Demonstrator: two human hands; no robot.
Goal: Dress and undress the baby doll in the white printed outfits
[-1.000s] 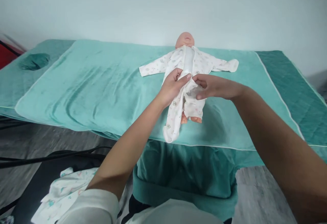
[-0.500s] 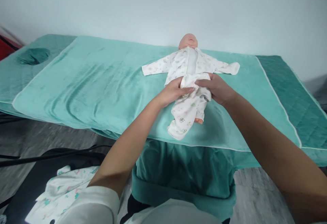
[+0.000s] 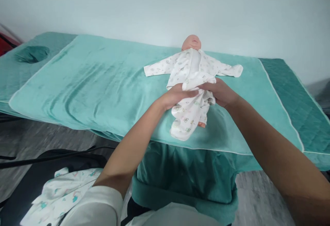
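Note:
A baby doll (image 3: 191, 43) lies on its back on the green bed, head toward the wall. It wears a white patterned baby top (image 3: 177, 68) with both sleeves spread out sideways. White patterned baby pants (image 3: 187, 116) cover its legs, and a bit of bare foot (image 3: 201, 124) shows at one cuff; the other leg end is covered. My left hand (image 3: 177, 95) grips the pants at the left of the waist. On the right of the waist, my right hand (image 3: 218, 90) pinches the same pants, thumb on top. The fabric is bunched between both hands.
The green bed (image 3: 116, 71) stands against a white wall and has a face hole (image 3: 33, 54) at its left end. At lower left, white patterned clothes (image 3: 59, 191) lie on a black seat (image 3: 23, 184). A green stool (image 3: 185, 184) is in front of me.
Both hands have shifted slightly downward in view while holding the pants. The waist fabric looks more folded, and less of the doll's foot shows at the cuff.

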